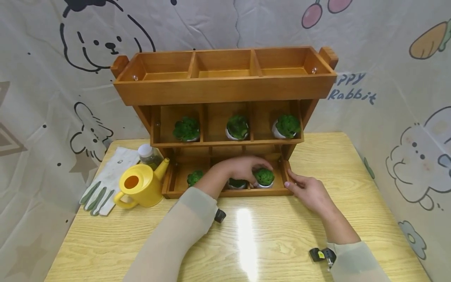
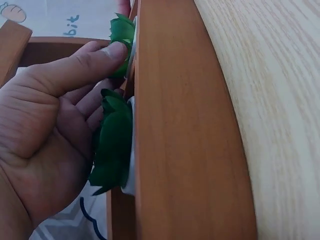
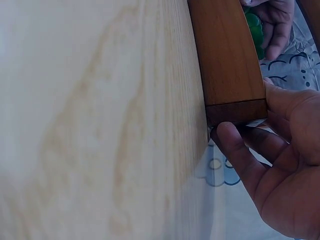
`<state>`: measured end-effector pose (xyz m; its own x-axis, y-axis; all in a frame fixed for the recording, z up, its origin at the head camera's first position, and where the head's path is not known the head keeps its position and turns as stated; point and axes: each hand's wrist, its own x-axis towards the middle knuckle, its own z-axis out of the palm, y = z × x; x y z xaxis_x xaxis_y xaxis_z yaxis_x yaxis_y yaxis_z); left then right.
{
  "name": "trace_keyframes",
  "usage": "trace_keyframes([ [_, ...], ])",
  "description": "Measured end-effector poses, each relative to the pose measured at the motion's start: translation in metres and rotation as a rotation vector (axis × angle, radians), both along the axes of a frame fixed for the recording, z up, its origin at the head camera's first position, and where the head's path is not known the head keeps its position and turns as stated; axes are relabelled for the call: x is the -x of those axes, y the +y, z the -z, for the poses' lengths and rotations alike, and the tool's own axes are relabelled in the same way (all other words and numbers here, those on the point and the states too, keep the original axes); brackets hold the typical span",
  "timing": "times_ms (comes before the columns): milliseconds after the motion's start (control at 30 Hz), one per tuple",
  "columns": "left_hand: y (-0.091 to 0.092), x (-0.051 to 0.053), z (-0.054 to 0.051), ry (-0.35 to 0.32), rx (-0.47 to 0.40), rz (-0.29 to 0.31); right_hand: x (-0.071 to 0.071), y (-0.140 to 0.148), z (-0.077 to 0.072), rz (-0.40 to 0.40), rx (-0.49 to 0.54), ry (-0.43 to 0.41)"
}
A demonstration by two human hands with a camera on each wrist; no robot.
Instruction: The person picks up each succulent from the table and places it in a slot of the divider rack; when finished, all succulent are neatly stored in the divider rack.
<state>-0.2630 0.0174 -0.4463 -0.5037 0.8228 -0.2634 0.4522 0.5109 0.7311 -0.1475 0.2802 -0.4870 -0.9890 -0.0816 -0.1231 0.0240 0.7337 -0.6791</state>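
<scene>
A wooden three-tier plant stand [image 1: 225,92] stands on the table, its tiers split into compartments. In the bottom tier's right compartment, my left hand [image 1: 244,168] holds a small green potted plant [image 1: 264,177], thumb on one side and fingers on the other. Close beneath that hand sits another potted plant [image 2: 114,145], partly hidden in the head view. A third plant [image 1: 195,178] occupies the bottom left compartment, partly covered by my left arm. My right hand [image 1: 310,192] grips the bottom tier's right end, its thumb [image 3: 230,137] against the end of the front board [image 3: 230,55].
Three potted plants, including the middle one [image 1: 237,127], sit in the middle tier. Left of the stand are a yellow watering can [image 1: 144,186], a lidded jar [image 1: 149,156] and green-and-white gloves [image 1: 100,196]. A patterned cloth [image 1: 211,23] hangs behind the table [image 1: 282,231].
</scene>
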Motion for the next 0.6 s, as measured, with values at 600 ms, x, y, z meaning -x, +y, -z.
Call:
trace_keyframes([
  [600, -0.030, -0.022, -0.003, 0.019, -0.223, -0.219, 0.000, 0.000, -0.003, -0.022, -0.021, -0.005],
])
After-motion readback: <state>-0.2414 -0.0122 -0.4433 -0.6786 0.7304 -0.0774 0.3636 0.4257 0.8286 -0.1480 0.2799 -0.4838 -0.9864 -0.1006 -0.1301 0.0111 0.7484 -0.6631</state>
